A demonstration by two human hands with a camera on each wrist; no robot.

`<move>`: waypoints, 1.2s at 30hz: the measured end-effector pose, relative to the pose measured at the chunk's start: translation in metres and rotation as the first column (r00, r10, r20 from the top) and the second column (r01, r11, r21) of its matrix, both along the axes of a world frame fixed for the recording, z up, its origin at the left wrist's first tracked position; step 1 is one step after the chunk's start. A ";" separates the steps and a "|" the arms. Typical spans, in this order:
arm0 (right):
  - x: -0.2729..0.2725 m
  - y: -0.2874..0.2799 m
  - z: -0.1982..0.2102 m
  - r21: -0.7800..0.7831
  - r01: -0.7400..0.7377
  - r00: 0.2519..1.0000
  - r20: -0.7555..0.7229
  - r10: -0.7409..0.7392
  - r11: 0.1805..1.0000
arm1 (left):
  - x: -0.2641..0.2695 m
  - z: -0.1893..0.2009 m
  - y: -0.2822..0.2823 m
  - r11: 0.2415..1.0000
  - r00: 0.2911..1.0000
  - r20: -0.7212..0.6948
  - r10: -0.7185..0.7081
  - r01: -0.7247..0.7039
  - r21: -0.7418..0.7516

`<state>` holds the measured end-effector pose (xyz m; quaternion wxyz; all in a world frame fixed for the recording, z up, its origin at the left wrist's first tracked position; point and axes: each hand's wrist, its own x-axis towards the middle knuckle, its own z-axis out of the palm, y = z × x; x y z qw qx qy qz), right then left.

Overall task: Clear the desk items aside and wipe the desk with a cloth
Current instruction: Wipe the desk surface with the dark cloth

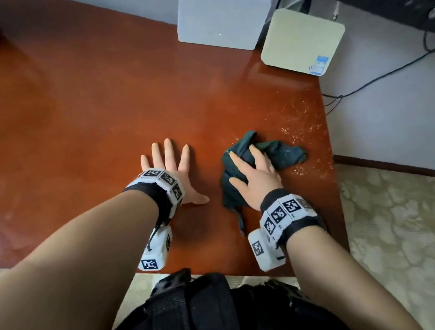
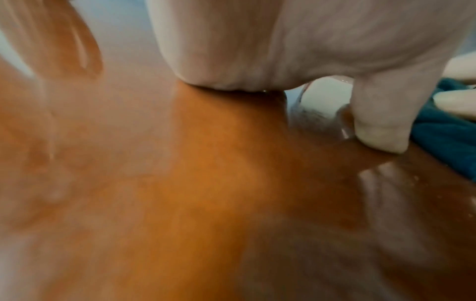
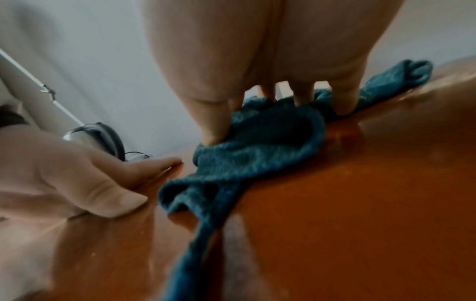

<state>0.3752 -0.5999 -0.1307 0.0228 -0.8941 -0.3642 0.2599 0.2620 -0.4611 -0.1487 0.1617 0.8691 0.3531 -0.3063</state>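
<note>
Head view: glossy reddish desk (image 1: 78,114) (speckled right edge), patterned floor (image 1: 416,234).

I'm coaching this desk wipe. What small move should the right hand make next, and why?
Probably sweep the cloth right, toward the desk edge: pale specks lie just beyond it there. The right hand already presses the cloth down, and the left hand lies flat, bracing.

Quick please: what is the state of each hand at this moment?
Left hand: open, fingers spread, flat on the desk, holding nothing.
Right hand: open, fingers pressing the dark teal cloth onto the desk.
</note>
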 end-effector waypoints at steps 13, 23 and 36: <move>0.049 0.006 -0.005 0.117 -0.341 0.939 0.081 0.333 0.933 | 0.012 0.006 -0.001 0.997 0.992 -0.098 0.076 -0.077 -0.005; 0.163 -0.090 0.010 0.138 0.361 0.919 0.118 -0.377 0.922 | 0.017 0.008 -0.004 0.995 0.987 -0.120 0.104 -0.104 0.003; 0.030 0.034 0.018 0.078 -0.467 0.884 0.038 0.465 0.881 | 0.013 0.007 -0.004 0.995 0.991 -0.098 0.095 -0.096 -0.001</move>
